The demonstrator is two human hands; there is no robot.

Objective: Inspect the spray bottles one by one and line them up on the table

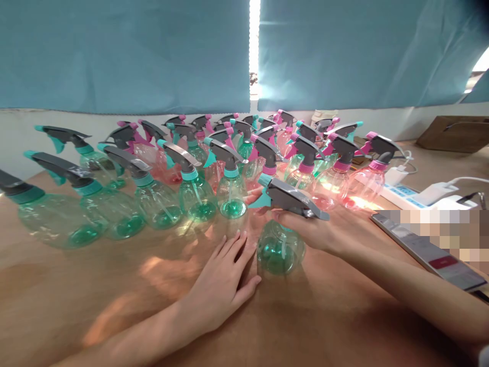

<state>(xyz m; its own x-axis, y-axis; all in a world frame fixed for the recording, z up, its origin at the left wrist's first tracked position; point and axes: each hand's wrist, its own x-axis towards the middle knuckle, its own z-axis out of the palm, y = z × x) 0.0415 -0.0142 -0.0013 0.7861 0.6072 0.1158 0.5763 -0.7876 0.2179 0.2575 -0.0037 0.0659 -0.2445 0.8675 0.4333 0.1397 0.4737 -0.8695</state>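
Note:
A green spray bottle with a grey and teal trigger head stands on the wooden table in front of me. My right hand is wrapped round its neck, just under the trigger head. My left hand lies flat on the table to the left of the bottle, fingers stretched out, thumb close to its base. Behind stand several green spray bottles in a row and several pink spray bottles further back and to the right.
A white power strip with plugs and cables lies at the right. A flat tablet-like device rests near my right forearm. A brown cardboard box sits at the far right. Blue curtains hang behind the table.

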